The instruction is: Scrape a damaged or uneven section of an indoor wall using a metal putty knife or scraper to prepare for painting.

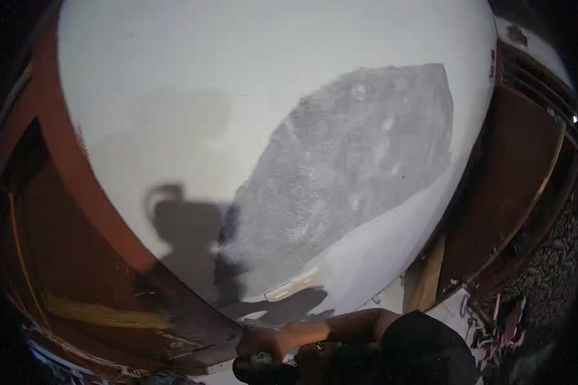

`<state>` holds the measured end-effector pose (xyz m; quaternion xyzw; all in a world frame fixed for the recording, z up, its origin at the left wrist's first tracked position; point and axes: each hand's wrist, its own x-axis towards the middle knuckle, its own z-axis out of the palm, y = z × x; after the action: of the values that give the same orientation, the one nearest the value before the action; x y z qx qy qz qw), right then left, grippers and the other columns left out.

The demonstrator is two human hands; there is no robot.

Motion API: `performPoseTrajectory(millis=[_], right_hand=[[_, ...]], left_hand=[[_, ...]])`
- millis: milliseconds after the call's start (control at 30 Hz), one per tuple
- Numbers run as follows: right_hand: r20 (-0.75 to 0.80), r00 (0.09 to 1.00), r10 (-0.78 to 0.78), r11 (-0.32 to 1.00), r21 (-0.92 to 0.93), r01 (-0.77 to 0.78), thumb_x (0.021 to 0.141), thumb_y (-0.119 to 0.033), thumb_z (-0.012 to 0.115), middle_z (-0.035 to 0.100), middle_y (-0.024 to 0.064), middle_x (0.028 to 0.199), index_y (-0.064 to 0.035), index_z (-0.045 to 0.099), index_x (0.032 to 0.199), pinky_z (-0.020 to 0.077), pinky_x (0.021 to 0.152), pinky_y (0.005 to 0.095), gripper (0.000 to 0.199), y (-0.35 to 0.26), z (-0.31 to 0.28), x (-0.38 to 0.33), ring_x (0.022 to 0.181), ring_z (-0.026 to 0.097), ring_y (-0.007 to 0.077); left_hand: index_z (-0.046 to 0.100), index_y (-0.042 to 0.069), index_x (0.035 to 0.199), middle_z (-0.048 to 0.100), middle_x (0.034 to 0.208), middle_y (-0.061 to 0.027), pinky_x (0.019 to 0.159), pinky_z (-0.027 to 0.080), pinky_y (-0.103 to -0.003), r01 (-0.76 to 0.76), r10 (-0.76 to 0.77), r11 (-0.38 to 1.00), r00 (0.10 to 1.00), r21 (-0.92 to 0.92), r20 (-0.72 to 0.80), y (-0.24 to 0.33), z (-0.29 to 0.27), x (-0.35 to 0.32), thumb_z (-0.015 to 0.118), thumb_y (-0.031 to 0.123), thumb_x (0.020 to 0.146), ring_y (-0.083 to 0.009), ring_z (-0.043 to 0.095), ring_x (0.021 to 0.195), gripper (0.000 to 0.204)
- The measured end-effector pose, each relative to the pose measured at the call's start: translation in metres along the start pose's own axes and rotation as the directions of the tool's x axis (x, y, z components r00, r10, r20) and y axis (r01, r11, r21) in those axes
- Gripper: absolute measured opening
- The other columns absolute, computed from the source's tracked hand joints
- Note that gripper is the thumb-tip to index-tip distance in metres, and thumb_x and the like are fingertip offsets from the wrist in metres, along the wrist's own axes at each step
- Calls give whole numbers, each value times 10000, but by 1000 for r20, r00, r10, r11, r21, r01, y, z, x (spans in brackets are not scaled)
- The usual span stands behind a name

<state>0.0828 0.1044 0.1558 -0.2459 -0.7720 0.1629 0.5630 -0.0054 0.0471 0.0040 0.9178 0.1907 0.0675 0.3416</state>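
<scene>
My right arm, in a dark short sleeve, reaches leftward across the lower edge. My right hand is closed at the end of it, low in front of the wall. A small pale spot shows under its fingers, but what they hold is too dark to make out. My left hand does not show. Ahead stands a white wall with a large grey plaster patch, rough and streaked. Just above my right hand, a cream switch plate sits on the wall near the patch's lower end.
A reddish-brown door frame with a dark door borders the wall on the left. Dark brown wooden panels stand at the right. Pink and dark items lie at lower right. Shadows fall across the wall's lower left.
</scene>
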Motion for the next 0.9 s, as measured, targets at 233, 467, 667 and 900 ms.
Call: performPoseTrajectory(millis=[233, 467, 667, 900], right_hand=[[-371, 920, 123, 933, -273, -235, 789, -162, 589, 484, 99, 552, -28, 485, 625, 348, 466, 342, 236, -27, -21, -55, 496, 502, 254], [-512, 802, 307, 873, -184, -451, 799, -140, 589, 476, 94, 536, -30, 486, 624, 341, 475, 304, 231, -45, -59, -133, 473, 472, 199], [-620, 529, 580, 778, 230, -584, 808, -129, 585, 448, 82, 657, -28, 465, 745, 352, 531, 320, 169, -114, -110, -132, 593, 456, 151], [-704, 666, 246, 709, -338, -619, 821, -151, 573, 458, 91, 737, -29, 459, 794, 366, 578, 335, 170, -56, -123, -255, 657, 460, 179]], left_hand=[[532, 26, 773, 527, 789, -131, 657, 458, -380, 78, -79, 997, 996, 12, 37, 22, -7, 9, 557, 276, 748, -263, 543, 790, 253], [532, 18, 827, 539, 787, -131, 630, 460, -382, -108, 119, 993, 890, 51, -439, 33, -48, 27, 538, 306, 769, -257, 545, 748, 293], [532, 11, 873, 550, 785, -131, 606, 462, -383, 106, 305, 915, 446, 388, -841, -12, -113, 84, 521, 331, 788, -253, 547, 711, 331], [532, 3, 927, 562, 783, -131, 578, 464, -385, 297, 430, 809, 289, 507, -855, -52, -144, 85, 501, 360, 809, -247, 549, 668, 377]])
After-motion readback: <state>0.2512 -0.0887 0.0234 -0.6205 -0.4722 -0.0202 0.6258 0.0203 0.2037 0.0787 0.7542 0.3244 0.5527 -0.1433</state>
